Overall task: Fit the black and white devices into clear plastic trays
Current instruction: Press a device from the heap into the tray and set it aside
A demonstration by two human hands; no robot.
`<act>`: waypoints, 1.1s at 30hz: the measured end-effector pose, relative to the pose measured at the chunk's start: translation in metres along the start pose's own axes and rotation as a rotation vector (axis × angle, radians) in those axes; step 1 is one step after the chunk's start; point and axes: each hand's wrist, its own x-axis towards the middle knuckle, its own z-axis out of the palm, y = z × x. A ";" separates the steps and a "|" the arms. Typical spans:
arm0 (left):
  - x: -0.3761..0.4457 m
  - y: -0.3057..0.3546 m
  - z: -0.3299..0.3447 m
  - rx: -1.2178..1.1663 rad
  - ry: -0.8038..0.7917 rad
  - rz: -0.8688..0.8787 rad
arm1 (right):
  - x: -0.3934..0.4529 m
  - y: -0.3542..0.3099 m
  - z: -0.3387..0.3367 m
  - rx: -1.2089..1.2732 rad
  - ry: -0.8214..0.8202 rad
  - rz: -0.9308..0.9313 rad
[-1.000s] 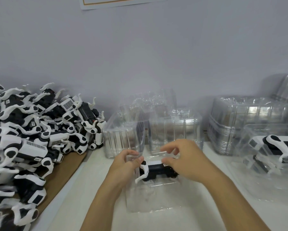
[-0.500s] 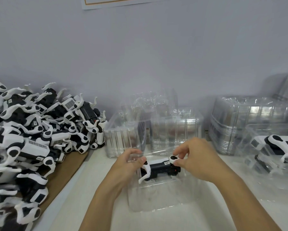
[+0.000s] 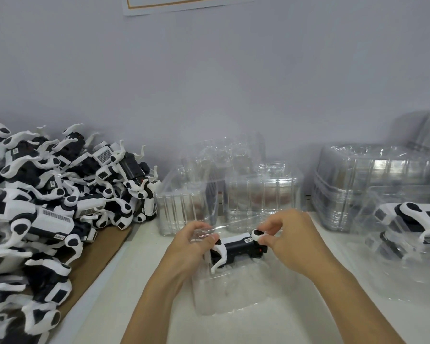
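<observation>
White tabletop [image 3: 296,326] runs along a plain grey wall [image 3: 209,83], and on it, straight ahead of the person, sits an open clear plastic tray [image 3: 234,291] with one black and white device [image 3: 240,247] held over its far half. The device's long axis lies roughly left to right, tilted slightly up toward the right, so each hand has its own end. The right hand [image 3: 291,237] pinches the round white-and-black joint at the device's upper right end between thumb and curled fingers. The left hand [image 3: 191,242] is curled at the left end, where a white leg hangs down toward the tray floor; its fingers also seem to catch the thin clear edge of the tray's raised flap, though whether they hold the device, the plastic or both is hard to tell. Both hands are about equally near, so seating it looks like a matter of lowering it level into the moulded recess below. A heap of devices [image 3: 47,209] lies well apart on the left, stacked empty trays [image 3: 234,194] stand behind, and a filled tray [image 3: 407,227] rests at the right.
</observation>
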 end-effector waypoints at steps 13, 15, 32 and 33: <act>-0.001 0.002 0.008 -0.063 0.059 -0.022 | 0.004 0.004 -0.004 0.007 -0.038 -0.059; -0.001 0.002 0.008 -0.081 0.070 -0.028 | 0.005 0.004 -0.006 -0.009 -0.050 -0.060; -0.002 0.002 0.011 -0.100 0.071 -0.012 | 0.001 -0.003 -0.008 -0.070 -0.092 -0.075; -0.002 0.002 0.011 -0.109 0.076 -0.005 | 0.000 -0.005 -0.006 -0.096 -0.065 -0.097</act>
